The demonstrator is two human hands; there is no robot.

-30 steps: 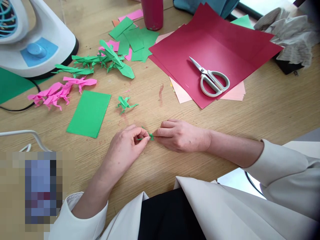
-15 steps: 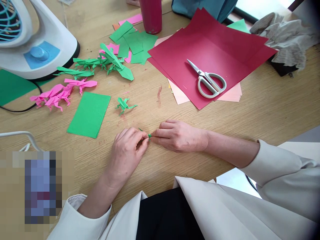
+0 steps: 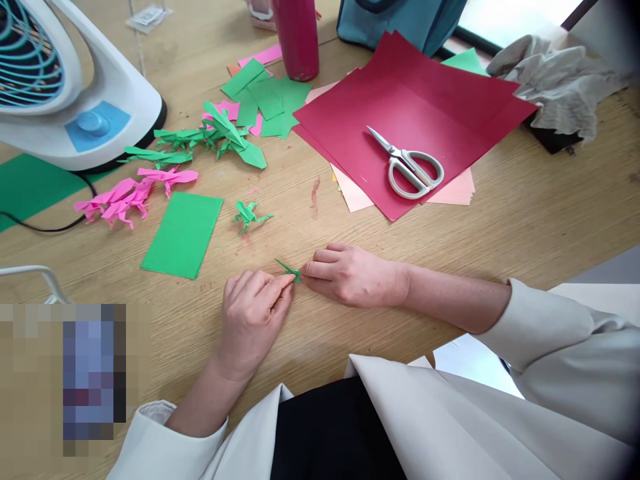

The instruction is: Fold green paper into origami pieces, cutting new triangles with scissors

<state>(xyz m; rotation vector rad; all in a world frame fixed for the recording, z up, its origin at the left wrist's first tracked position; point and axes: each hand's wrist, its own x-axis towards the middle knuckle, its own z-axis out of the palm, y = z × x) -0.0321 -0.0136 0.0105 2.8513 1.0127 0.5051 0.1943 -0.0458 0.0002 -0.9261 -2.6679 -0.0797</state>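
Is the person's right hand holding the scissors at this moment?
No, the scissors lie on the red paper, while the right hand has its fingers at a small folded green paper.

Wooden table (image 3: 450, 240) before you, directly bearing, from your left: pink folded figures (image 3: 123, 198); a green paper stack (image 3: 183, 233); green folded figures (image 3: 234, 137), farther from you; one small green figure (image 3: 247, 214); loose green slips (image 3: 270, 101); pale pink sheets (image 3: 353, 190) beneath red sheets (image 3: 440, 87)
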